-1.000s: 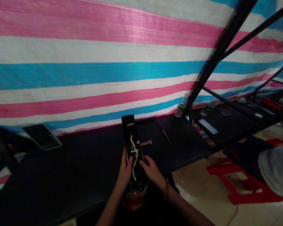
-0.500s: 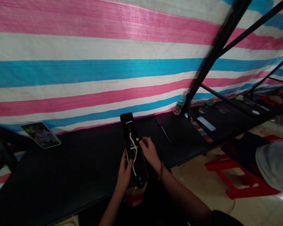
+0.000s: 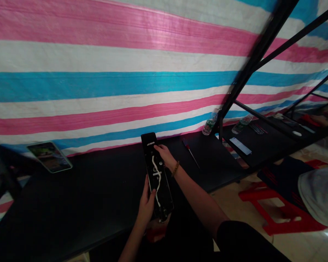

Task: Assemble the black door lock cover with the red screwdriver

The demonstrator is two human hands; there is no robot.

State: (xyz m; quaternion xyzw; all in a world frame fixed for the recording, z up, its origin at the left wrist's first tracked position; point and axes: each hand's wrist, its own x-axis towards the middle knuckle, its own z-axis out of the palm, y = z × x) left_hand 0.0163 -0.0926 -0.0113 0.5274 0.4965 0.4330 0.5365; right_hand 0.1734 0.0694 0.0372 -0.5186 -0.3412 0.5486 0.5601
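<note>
A long black panel (image 3: 166, 189), perhaps the back half of a door lock, stands tilted at the table's front edge. A white cable (image 3: 159, 181) winds down its face, and a small white label (image 3: 151, 143) sits near its top. My left hand (image 3: 147, 203) is closed on the lower left side, thumb on the face. On the upper right side my right hand (image 3: 165, 156) grips the panel, its fingertips by the label; what lies under them is hidden. A screwdriver (image 3: 190, 153) with a dark blue and red handle lies to the right.
On the black table (image 3: 98, 196), a phone (image 3: 50, 157) leans at the left and a plastic bottle (image 3: 210, 123) stands by the black metal frame (image 3: 236, 87). Another phone (image 3: 240, 146) and bottle (image 3: 242, 124) are farther right. A person sits on a red stool (image 3: 278, 218).
My right hand has moved up along the panel, from beside its middle to its upper part near the label. My left hand keeps its hold lower down.
</note>
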